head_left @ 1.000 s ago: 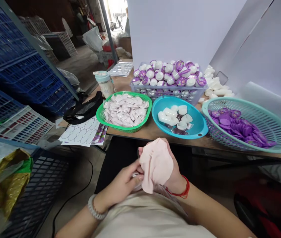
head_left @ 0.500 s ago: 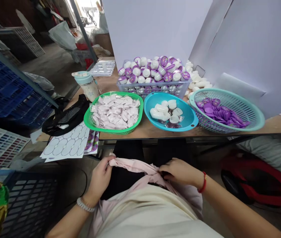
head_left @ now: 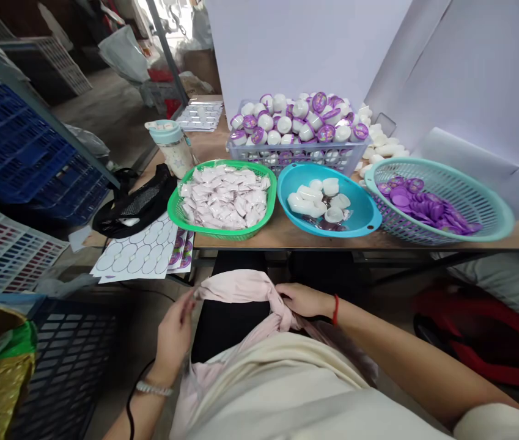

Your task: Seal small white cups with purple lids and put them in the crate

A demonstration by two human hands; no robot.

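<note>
A pale pink garment [head_left: 236,286], seemingly a jacket's sleeve, is wrapped and knotted at my waist over the cream top. My left hand [head_left: 174,333] pinches the free end of its sleeve and stretches it out to the left. My right hand [head_left: 305,299] is closed on the cloth beside the knot [head_left: 282,311]; its fingertips are partly hidden by the fabric. Both hands are over my lap, just below the table edge.
On the table stand a green basket [head_left: 173,211] of small white packets, a blue bowl [head_left: 373,211] with white capsule halves, a teal basket [head_left: 500,214] of purple lids, a bin [head_left: 241,153] of filled capsules, a cup [head_left: 174,150], a black bag [head_left: 149,205] and printed sheets [head_left: 135,253].
The stretched sleeve has risen into a wider, flatter arch. My left hand has shifted left and a little down, and my right hand left and up. The camera view has turned slightly left.
</note>
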